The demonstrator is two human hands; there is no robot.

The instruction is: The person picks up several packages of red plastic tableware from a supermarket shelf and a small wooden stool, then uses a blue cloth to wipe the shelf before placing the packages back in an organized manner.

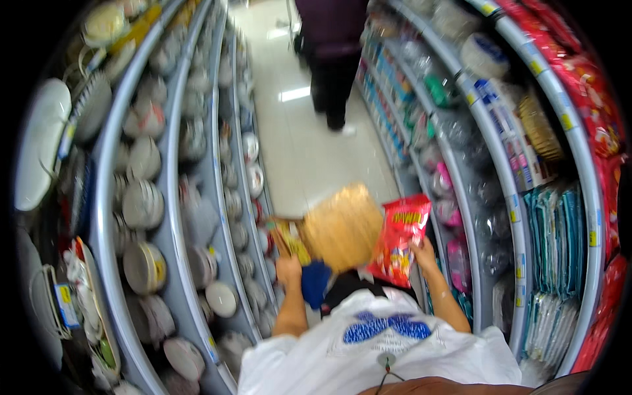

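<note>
On the right, my right hand [423,254] grips the edge of a shiny red plastic snack packet [401,239] with yellow lettering and a printed picture. My left hand [289,270] is closed around the near end of a blurred brown item [281,242], whose kind I cannot tell. Beside it are a yellow printed package [296,239] and a dark blue piece, perhaps cloth [315,284]. A large tan, crinkled, paper-like item [344,227] lies between my hands, just left of the red packet; what supports it is hidden.
Store shelves [173,163] with stacked bowls and dishes line the left. Right-hand shelves [493,163] hold plastic-wrapped goods, teal packets [555,242] and red packages [587,98]. Ahead, a person in dark clothes [335,54] stands in the tiled aisle [291,133].
</note>
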